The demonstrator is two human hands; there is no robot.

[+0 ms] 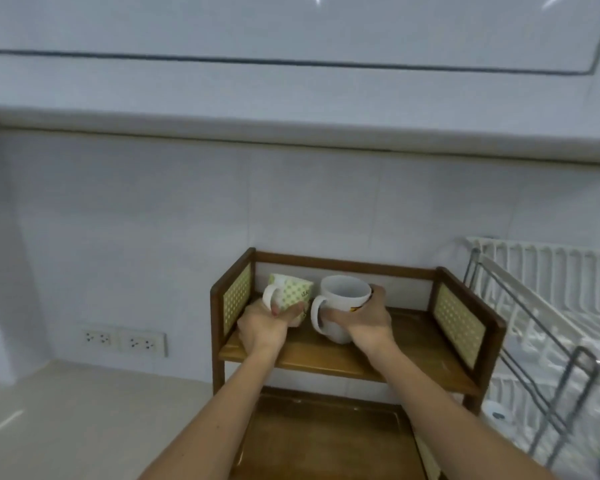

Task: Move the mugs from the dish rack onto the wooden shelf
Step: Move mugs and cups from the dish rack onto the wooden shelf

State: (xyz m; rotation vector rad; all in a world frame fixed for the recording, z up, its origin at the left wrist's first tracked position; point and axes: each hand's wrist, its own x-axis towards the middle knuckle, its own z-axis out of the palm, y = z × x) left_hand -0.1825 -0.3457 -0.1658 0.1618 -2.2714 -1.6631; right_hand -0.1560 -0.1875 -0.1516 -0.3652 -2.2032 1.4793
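Setting down: green-patterned mug gripped in left hand, white mug in right hand.
Relation: both mugs are held just above the wooden shelf board, white one tilted.

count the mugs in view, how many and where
2. A green-patterned mug is in the left hand at the left end of the wooden shelf; a white mug is in the right hand beside it. The dish rack is partly out of frame, so others may be hidden.

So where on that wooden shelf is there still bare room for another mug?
The wooden shelf is bare between the white mug and the right cane panel, and along its front edge. The left end is crowded: the patterned mug, left hand and right hand.
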